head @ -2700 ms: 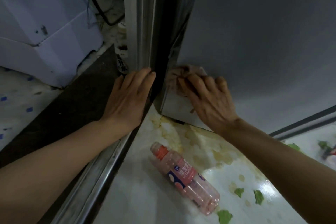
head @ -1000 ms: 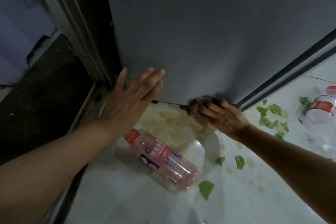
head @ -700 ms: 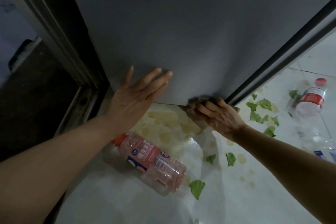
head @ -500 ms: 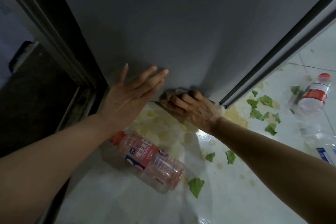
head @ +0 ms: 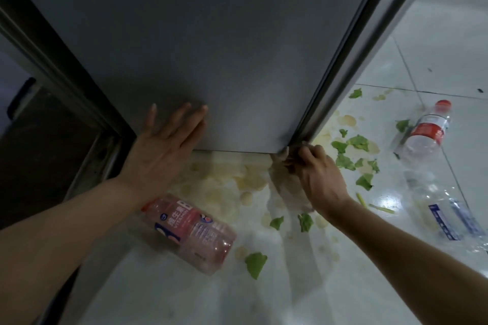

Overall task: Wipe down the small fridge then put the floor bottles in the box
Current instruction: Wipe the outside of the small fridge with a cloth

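The small grey fridge (head: pixel 224 47) fills the upper view, its side panel facing me. My left hand (head: pixel 163 148) lies flat and open against the panel's lower left corner. My right hand (head: pixel 314 177) is shut on a small cloth (head: pixel 284 154), pressed at the fridge's bottom right corner by the door seam. A pink bottle (head: pixel 190 229) lies on the white floor below my left wrist. A clear bottle with a red cap and label (head: pixel 427 129) lies at the right. Another clear bottle with a blue label (head: pixel 446 219) lies nearer me on the right.
Green leaf scraps (head: pixel 353 145) and yellowish stains (head: pixel 232 179) are spread over the white tile floor (head: pixel 435 47). A dark doorway with a metal threshold (head: pixel 97 155) runs along the left. No box is in view.
My right hand has slid the cloth rightward along the fridge's bottom edge to the door-side corner. My left hand stays flat on the panel. The view has shifted right, showing more floor.
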Tool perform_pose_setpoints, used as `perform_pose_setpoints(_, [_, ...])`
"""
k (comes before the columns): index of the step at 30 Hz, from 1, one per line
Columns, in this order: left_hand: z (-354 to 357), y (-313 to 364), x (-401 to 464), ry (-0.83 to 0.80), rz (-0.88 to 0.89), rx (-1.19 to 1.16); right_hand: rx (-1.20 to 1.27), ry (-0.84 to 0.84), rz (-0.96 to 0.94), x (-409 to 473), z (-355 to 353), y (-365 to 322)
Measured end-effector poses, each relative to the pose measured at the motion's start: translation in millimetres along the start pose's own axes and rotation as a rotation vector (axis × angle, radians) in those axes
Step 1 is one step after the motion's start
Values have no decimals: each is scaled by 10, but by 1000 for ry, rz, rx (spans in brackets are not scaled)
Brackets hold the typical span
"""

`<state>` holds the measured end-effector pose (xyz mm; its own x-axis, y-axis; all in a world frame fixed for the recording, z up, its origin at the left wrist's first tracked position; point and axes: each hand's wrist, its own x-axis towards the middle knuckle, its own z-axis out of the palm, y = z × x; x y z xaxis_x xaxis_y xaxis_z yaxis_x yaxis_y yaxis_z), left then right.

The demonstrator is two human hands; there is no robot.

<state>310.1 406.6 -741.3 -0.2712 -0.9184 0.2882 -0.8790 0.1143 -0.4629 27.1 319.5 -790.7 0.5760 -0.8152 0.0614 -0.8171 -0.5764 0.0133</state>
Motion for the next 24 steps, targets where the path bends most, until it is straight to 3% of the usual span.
perform_pose_setpoints(2, [-125, 113, 91, 31, 62, -7, 103, 40, 79, -134, 19, 36])
perform_pose_setpoints(4, [-251, 227, 212, 81, 107, -23, 356, 166, 227, -221, 5, 56])
perform_pose_setpoints(8, [-444, 432, 491, 129, 134, -43, 811, 304, 678, -276, 8, 81])
perform_pose_setpoints(11, [-484, 512, 665, 164, 159, -82, 1013, 407, 781, -138, -12, 107])
perform_pose_setpoints(14, [-468, 543, 796, 173, 167, -72, 1185, 228, 794, 57, 100, 92])
perform_pose_setpoints(17, [-387, 526, 846, 161, 185, -44, 1099, 87, 843, 197, 311, 84])
perform_pose_setpoints(24, [-264, 383, 868, 152, 241, 130, 1007, 191, 905, 368, 466, -31])
